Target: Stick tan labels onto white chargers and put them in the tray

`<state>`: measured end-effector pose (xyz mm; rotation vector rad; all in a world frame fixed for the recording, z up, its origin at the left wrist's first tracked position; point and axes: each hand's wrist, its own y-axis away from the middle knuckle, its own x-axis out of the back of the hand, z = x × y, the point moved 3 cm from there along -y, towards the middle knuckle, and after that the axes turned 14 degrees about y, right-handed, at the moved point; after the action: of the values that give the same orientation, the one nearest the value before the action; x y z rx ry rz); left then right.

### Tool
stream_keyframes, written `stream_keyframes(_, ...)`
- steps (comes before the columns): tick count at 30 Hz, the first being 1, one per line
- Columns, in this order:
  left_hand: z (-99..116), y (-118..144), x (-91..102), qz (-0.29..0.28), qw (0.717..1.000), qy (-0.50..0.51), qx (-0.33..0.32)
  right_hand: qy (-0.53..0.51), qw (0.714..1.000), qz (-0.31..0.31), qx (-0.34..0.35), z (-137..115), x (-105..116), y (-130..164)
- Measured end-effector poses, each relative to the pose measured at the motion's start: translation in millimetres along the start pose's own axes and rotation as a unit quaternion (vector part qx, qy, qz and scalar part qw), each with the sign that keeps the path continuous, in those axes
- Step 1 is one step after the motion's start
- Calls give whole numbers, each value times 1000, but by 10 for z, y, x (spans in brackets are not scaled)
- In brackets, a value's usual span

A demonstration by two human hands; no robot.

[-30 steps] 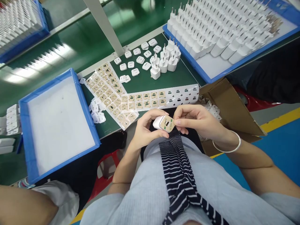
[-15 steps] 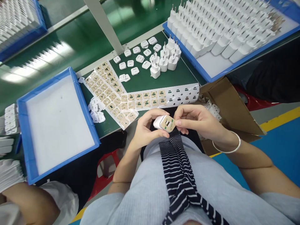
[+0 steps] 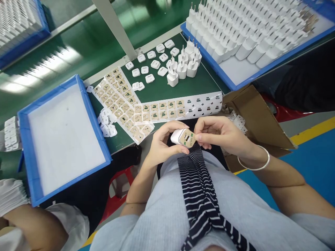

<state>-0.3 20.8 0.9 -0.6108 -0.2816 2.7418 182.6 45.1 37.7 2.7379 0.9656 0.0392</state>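
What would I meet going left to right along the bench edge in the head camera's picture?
Empty blue tray → pile of small white parts → sticker sheets → cardboard box.

A green worktop (image 3: 170, 87) was seen across the upper frame, glare reflected at upper left. A blue floor (image 3: 314, 157) with a yellow stripe (image 3: 314, 130) was shown at right.

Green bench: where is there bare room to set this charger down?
Bare green mat between the loose chargers and the sticker sheets. The left blue tray holds nothing. Crowded: the right tray of chargers, and the bench edge by both hands.
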Motion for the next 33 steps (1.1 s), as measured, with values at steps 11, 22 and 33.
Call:
stream_keyframes(11,-2,2,7,-4,1000,-7,-2,13,999,-3,-32,-50,-2,-11)
stream_keyframes(22,15,-2,-8,-3,1000,-6,0,46,998,-3,-40,-102,-5,-16)
stream_keyframes(33,-4,10,6,-2,1000,13,14,84,996,-19,-38,-172,7,-17)
